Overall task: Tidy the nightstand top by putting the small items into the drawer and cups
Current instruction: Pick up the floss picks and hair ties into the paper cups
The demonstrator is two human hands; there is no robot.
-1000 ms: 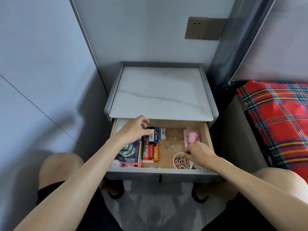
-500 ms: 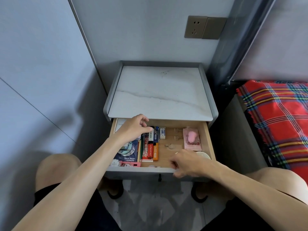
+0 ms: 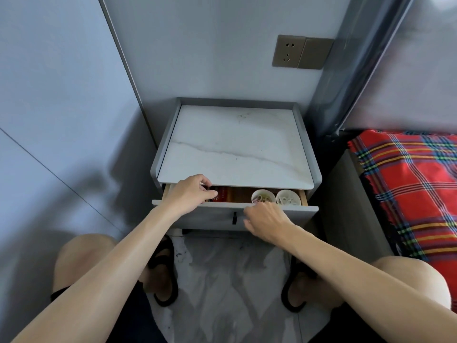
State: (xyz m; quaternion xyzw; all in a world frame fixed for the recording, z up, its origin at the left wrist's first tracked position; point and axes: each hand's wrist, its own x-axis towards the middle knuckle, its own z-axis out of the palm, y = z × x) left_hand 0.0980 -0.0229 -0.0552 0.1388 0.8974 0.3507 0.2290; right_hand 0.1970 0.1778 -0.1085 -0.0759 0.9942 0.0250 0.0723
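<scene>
The drawer point(image 3: 277, 214) was pulled wide half a second ago, with the booklet, pens and a pink thing all on show; now it is nearly in, and only a narrow slit is left under the marble nightstand top point(image 3: 235, 149). My left hand point(image 3: 190, 194) has come out from over the pens and sits at the drawer's left end, across the slit, fingers curled and thumb pointing along the opening; whether it pinches anything I cannot tell. My right hand point(image 3: 265, 220) has slid from the drawer's rim onto its grey front panel, just right of the black handle point(image 3: 234, 217), fingers bent against the panel's upper edge; I cannot tell if they hook over it or merely press. At the drawer's right end two white cups stand side by side, touching or nearly so: the cup of coloured rings point(image 3: 257, 197) and the cup of pale bits point(image 3: 295, 198). Left of them in the slit lies a red packet point(image 3: 222, 194). The marble top above the drawer carries no small items.
</scene>
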